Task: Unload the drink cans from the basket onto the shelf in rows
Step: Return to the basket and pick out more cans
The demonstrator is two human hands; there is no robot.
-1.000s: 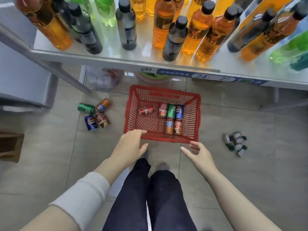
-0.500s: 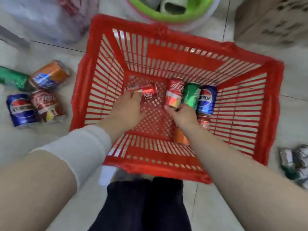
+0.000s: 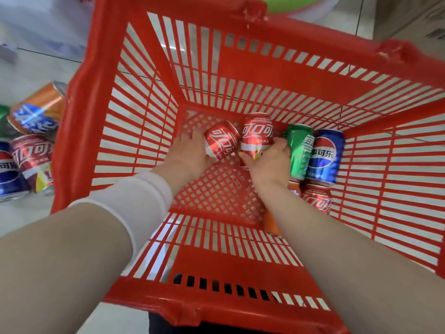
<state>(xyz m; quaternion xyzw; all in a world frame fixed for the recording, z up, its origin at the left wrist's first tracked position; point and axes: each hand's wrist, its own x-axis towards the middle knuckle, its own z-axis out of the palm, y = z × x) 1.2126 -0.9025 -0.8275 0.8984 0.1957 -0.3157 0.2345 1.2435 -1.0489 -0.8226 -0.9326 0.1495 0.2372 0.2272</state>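
Deep between basket walls, left hand clasps one cola can, right hand the neighbouring can.

Slatted plastic basket: solid red, lattice-pattern base. Tilted red drink can: white script. Upright red drink can: white script, white lower band. Green drink can: white lettering. Blue drink can: red-white-blue roundel. Forearm sleeve: plain white.

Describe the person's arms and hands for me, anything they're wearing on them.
The left hand and right hand are bare: no gloves, rings or watch show. A snug white fabric cuff wraps the left forearm just above the wrist, bare arm behind it. The right arm shows no sleeve.
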